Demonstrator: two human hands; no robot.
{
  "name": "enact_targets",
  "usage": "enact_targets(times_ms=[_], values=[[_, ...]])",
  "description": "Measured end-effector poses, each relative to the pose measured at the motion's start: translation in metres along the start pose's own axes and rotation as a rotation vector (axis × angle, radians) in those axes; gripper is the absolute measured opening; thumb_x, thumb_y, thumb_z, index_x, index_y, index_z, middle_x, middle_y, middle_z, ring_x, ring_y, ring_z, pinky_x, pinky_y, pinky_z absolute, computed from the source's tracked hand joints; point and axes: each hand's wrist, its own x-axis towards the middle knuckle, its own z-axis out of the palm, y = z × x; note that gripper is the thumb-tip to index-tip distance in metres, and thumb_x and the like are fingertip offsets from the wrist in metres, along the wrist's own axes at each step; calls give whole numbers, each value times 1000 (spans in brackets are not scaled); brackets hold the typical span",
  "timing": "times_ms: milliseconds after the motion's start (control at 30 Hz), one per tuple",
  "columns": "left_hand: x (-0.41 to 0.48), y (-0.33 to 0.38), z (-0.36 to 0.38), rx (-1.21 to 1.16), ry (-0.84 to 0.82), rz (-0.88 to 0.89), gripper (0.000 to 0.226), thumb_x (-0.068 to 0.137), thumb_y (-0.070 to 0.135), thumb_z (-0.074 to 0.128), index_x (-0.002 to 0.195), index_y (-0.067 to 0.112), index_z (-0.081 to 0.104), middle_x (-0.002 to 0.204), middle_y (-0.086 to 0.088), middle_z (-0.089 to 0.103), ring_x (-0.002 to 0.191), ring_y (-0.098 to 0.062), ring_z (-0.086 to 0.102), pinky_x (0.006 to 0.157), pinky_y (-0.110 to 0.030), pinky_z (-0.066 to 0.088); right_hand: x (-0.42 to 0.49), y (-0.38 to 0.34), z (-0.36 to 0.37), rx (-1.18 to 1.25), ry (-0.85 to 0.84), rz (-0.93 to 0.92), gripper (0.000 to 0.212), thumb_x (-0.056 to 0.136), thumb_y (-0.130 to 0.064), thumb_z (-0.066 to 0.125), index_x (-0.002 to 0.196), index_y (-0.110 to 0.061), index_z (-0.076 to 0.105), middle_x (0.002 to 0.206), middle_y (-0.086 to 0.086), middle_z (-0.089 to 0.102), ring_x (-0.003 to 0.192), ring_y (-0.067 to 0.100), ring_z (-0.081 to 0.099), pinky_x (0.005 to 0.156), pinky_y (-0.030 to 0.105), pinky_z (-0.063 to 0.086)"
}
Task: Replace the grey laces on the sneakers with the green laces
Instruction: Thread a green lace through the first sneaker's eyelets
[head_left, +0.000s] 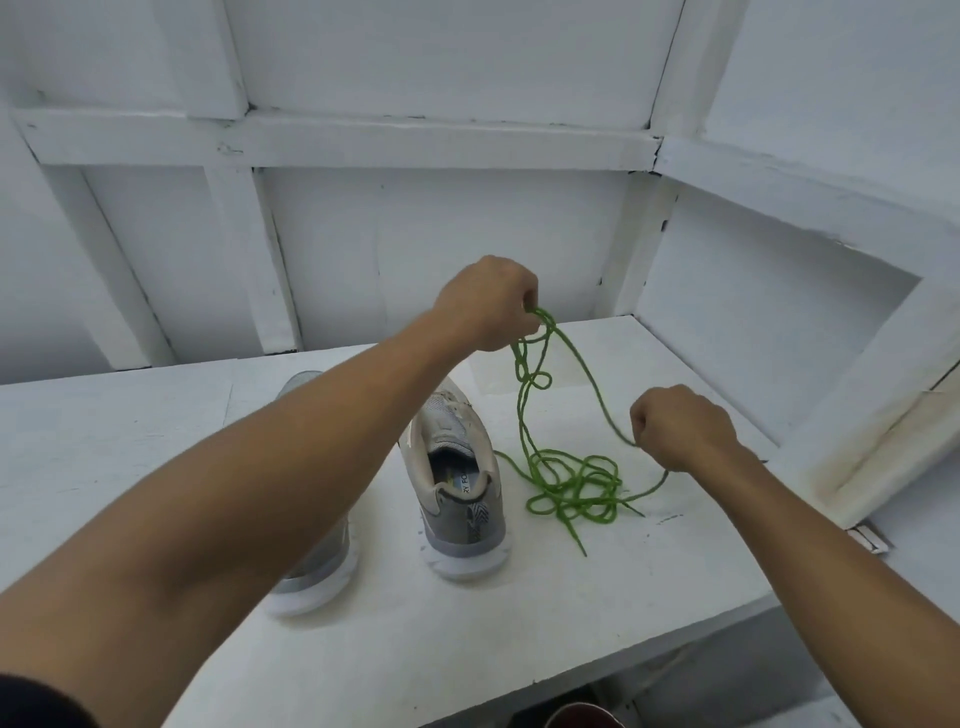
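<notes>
Two grey and white sneakers stand side by side on the white table (130, 457), heels toward me. The right sneaker (457, 478) shows in full; the left sneaker (317, 561) is mostly hidden behind my left forearm. My left hand (488, 304) is raised above the table and pinches the green laces (566, 478), which hang from it in loops. The rest of the laces lies in a tangle on the table to the right of the right sneaker. My right hand (680, 428) grips one green strand lower down, to the right of the tangle.
White panelled walls close the table at the back and right. The table's front edge runs from lower middle to the right, with a dark reddish object (582, 716) below it. A small white piece (872, 538) lies at the table's right edge.
</notes>
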Motion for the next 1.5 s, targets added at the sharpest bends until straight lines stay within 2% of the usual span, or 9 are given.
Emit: enact_targets(times_ms=[233, 367, 467, 600, 767, 867, 1000, 1267, 1500], values=[[-1, 8, -12, -134, 94, 30, 13, 86, 22, 65, 95, 15, 71, 83, 6, 55, 83, -16, 55, 67, -24, 40, 2, -5, 12, -86, -33, 20, 26, 83, -1, 50, 94, -18, 67, 88, 1, 56, 74, 22, 57, 62, 27, 43], [-2, 17, -23, -268, 156, 2, 13, 86, 21, 67, 95, 15, 74, 79, 8, 62, 74, -7, 57, 64, -13, 42, 4, -13, 8, 86, -30, 38, 25, 82, 0, 54, 99, -12, 69, 103, 6, 62, 82, 24, 61, 62, 28, 46], [-1, 23, -38, -355, 204, -18, 11, 86, 21, 67, 93, 15, 74, 72, 12, 61, 64, 1, 55, 53, -3, 38, 5, -19, 4, 237, -41, 26, 37, 84, -4, 56, 118, -16, 65, 120, 6, 59, 91, 24, 61, 65, 27, 44], [-3, 30, -58, -474, 271, -31, 10, 85, 20, 69, 92, 15, 74, 68, 12, 65, 60, 2, 60, 54, -4, 42, 3, -26, -4, 409, -23, -76, 48, 87, -16, 62, 134, -19, 55, 136, 3, 52, 113, 21, 56, 81, 28, 45], [-6, 33, -79, -649, 291, -33, 6, 85, 15, 70, 88, 10, 73, 71, 0, 72, 67, -11, 70, 67, -23, 58, -4, -39, -26, 799, -185, -255, 35, 86, -33, 69, 120, -34, 63, 110, 0, 64, 95, 12, 61, 73, 22, 43], [-8, 32, -87, -794, 269, -54, 5, 85, 11, 70, 87, 7, 72, 74, -4, 72, 71, -14, 72, 71, -27, 60, 1, -41, -28, 821, -56, -230, 25, 91, -47, 61, 102, -28, 73, 99, 6, 68, 92, 18, 63, 80, 30, 48], [-13, 17, -95, -937, 272, -79, 9, 86, 9, 70, 90, 1, 70, 77, -7, 70, 72, -17, 71, 75, -31, 60, 7, -37, -44, 875, 0, -235, 21, 94, -38, 59, 88, -23, 73, 72, 0, 61, 57, 13, 51, 61, 29, 42], [-42, -28, -100, -1079, 315, -155, 3, 86, 7, 70, 86, 4, 68, 77, -10, 68, 72, -18, 69, 75, -28, 58, 4, -59, -126, 1153, 144, -501, 23, 99, -20, 55, 84, -10, 67, 66, 1, 59, 59, 12, 58, 56, 24, 46], [-92, -73, -109, -969, 402, -263, 6, 88, 11, 69, 90, 6, 70, 80, -11, 70, 74, -19, 70, 75, -27, 58, -5, -123, -169, 1245, 119, -751, 24, 100, -20, 53, 88, -5, 67, 68, 3, 59, 63, 16, 59, 60, 27, 50]])
